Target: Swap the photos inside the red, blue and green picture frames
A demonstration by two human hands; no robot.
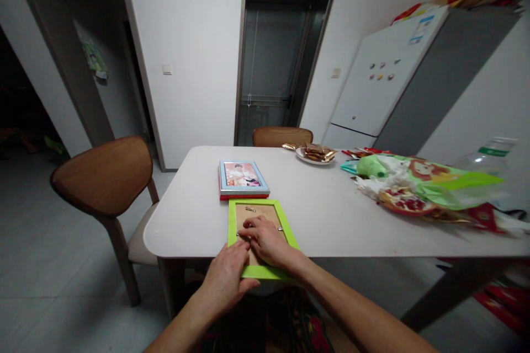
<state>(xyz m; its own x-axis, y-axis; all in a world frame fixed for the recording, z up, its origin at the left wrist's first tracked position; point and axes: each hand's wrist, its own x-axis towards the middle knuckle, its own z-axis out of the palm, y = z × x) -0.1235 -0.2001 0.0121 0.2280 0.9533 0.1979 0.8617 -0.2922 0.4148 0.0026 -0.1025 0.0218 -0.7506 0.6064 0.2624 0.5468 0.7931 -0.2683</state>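
Note:
A green picture frame (pixel 285 219) lies back side up at the near edge of the table, its brown backing board and small metal clips showing. My left hand (pixel 227 273) rests at the frame's lower left, thumb by the bottom edge, fingertips near the left clip. Across the backing lies my right hand (pixel 265 237), its bent fingers touching the board by the same clip. What the fingertips of either hand pinch, if anything, is too small to make out. Just beyond the green frame, a light blue frame (pixel 244 194) with a colourful picture sits on a red one.
On the white table (pixel 199 204), a plate (pixel 315 160) of wrapped snacks stands at the back. Green packaging (pixel 451 176), an opened pomegranate (pixel 406 202) and a clear bottle (pixel 488 157) occupy the right side. Wooden chairs stand left (pixel 105 176) and behind (pixel 282 136).

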